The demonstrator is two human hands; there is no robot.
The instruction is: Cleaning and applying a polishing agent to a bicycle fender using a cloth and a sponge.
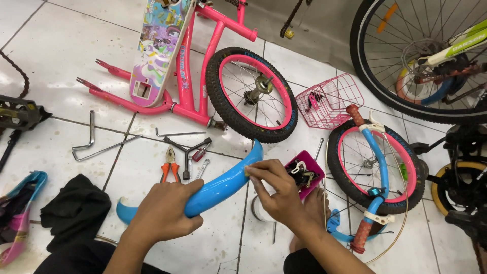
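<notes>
I am gripping the blue fender (218, 185) over the tiled floor (61, 50) with my left hand (165, 210) closed around it, my right hand (276, 190) pinching its upper edge, the pink frame (190, 61) lying wheelless, assembly looking barely begun.

Left hand (165, 209) curled in a closed grip, right hand (276, 193) apparently pinching with bent fingers (256, 172).

A colourful cartoon sticker panel (158, 45) lies on the pink bike frame (203, 56); a white-lettered decal marks the green frame tube (464, 43).
</notes>
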